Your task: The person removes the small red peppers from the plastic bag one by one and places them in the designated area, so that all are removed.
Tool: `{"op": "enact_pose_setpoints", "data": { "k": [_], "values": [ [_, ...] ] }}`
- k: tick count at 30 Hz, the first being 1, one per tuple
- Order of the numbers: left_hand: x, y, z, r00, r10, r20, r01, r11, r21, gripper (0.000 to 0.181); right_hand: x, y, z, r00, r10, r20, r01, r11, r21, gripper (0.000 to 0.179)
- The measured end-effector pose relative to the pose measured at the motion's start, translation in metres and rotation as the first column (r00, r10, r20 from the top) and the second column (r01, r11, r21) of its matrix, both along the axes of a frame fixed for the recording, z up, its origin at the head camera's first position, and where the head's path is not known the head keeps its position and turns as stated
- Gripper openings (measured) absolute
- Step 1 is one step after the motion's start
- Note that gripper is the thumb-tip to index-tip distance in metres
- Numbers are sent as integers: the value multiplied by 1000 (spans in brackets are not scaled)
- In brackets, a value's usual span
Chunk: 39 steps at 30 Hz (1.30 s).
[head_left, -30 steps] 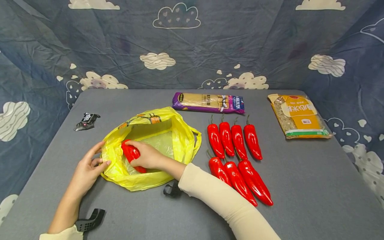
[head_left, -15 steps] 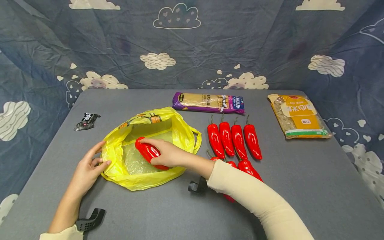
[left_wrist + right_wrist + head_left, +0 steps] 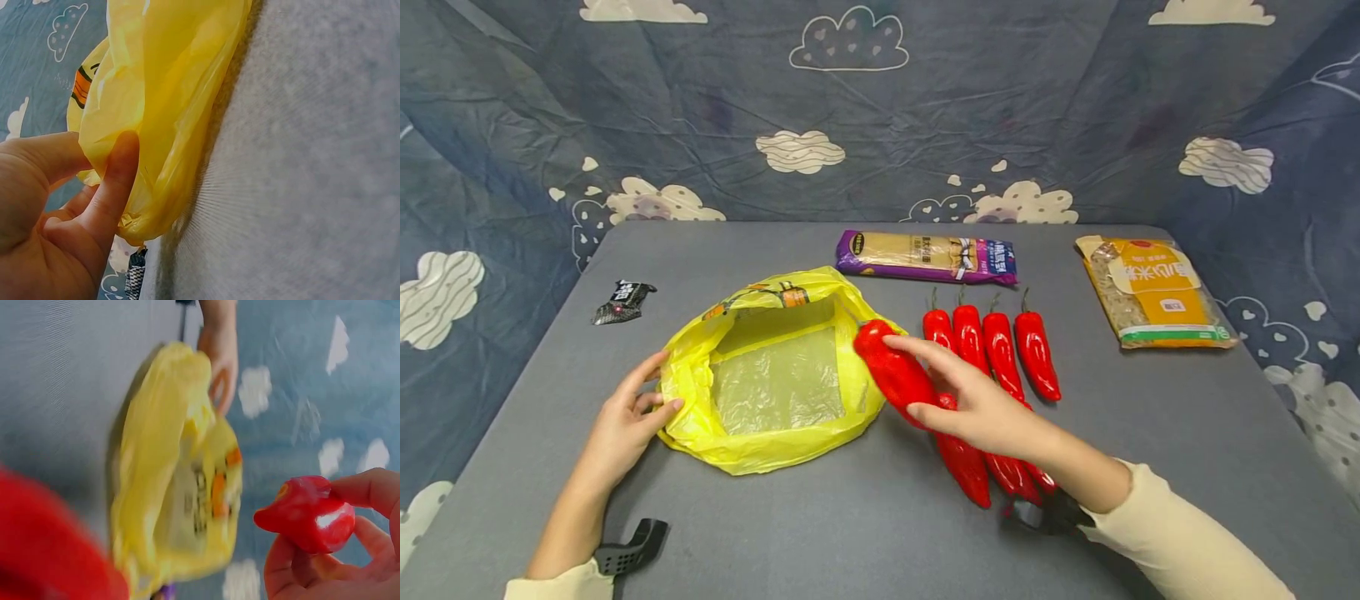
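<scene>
A yellow plastic bag lies open-mouthed on the grey table, its inner bottom visible in the head view. At its left rim, my left hand pinches the plastic between thumb and finger, as the left wrist view of the bag shows. My right hand grips a glossy red chili pepper by its body, over the bag's right rim and clear of the mouth. Several more red peppers lie in two rows right of the bag; the nearer row is partly hidden by the right hand and the held pepper.
Behind the bag lies a purple-edged pasta pack. A yellow-orange bag of grain sits at the far right. A small black packet lies left of the bag. A cloud-patterned cloth hangs behind the table.
My right hand has carried the red pepper from inside the bag rightward and out over the right rim. The left hand stays at the bag's left rim.
</scene>
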<state>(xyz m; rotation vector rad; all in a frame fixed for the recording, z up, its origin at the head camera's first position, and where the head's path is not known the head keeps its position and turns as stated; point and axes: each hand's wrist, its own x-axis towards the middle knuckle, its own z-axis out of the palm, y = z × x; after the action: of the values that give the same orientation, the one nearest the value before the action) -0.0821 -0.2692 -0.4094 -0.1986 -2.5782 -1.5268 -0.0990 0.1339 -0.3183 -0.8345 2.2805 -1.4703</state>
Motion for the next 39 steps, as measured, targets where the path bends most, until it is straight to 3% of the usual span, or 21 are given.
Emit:
{"op": "enact_pose_setpoints", "data": {
  "k": [7, 12, 16, 20, 25, 35, 39],
  "values": [
    [0, -2, 0, 1000, 13, 9, -13, 999, -33, 68, 30, 77, -9, 977, -212, -39, 208, 975, -74, 69],
    [2, -2, 1, 1000, 11, 13, -11, 1000, -19, 68, 52, 118, -25, 936, -351, -31, 350, 936, -40, 73],
    [3, -2, 0, 1000, 7, 15, -7, 1000, -6, 68, 65, 143, -42, 907, -419, -41, 421, 906, 42, 74],
    [4, -2, 1, 1000, 10, 12, -10, 1000, -18, 67, 74, 159, -59, 907, -417, -54, 420, 896, 142, 75],
    [4, -2, 1, 1000, 11, 5, -11, 1000, -28, 67, 78, 167, -72, 931, -365, -8, 361, 916, 174, 74],
    [3, -2, 1, 1000, 6, 0, -6, 1000, -20, 67, 67, 174, -80, 939, -340, 47, 321, 919, 230, 64],
    [3, 0, 5, 999, 37, -23, -38, 995, -89, 63, 63, 176, -75, 927, -371, 55, 347, 903, 255, 63]
  ]
}}
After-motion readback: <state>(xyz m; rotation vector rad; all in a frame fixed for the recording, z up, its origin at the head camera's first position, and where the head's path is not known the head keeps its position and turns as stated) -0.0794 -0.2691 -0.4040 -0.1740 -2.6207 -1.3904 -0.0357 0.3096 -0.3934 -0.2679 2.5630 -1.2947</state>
